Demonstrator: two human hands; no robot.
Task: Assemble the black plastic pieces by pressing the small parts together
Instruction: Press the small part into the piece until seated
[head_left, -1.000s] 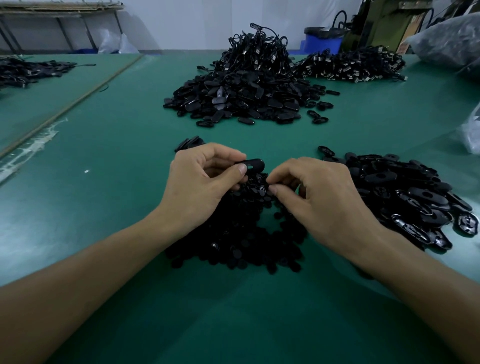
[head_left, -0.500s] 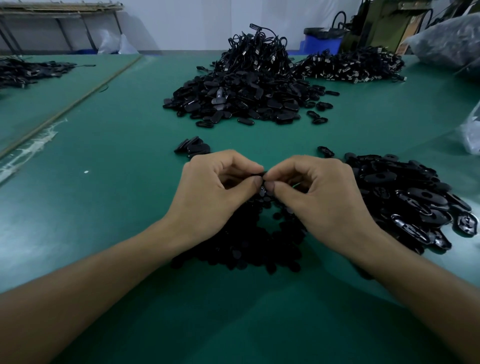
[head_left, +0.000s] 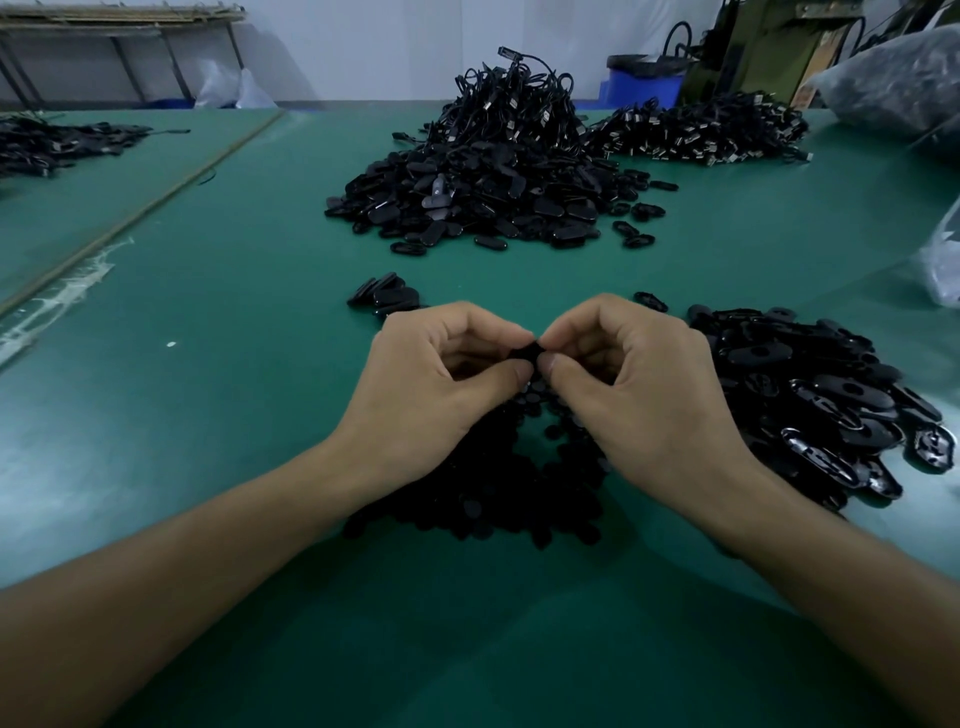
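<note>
Black plastic lies in heaps on the green tabletop (head_left: 234, 312). The left hand (head_left: 441, 384) and right hand (head_left: 639, 389) meet fingertip to fingertip above a heap of small round parts (head_left: 493, 493). Each grip is closed in a pinch on one small black piece (head_left: 524, 355), held between thumbs and forefingers. The fingers hide how its parts sit together. Just beside the right hand lies a pile of glossy oval shells (head_left: 821, 405). A small cluster of ovals (head_left: 387, 296) lies just beyond the left hand, and a large mound (head_left: 483, 176) sits well behind.
</note>
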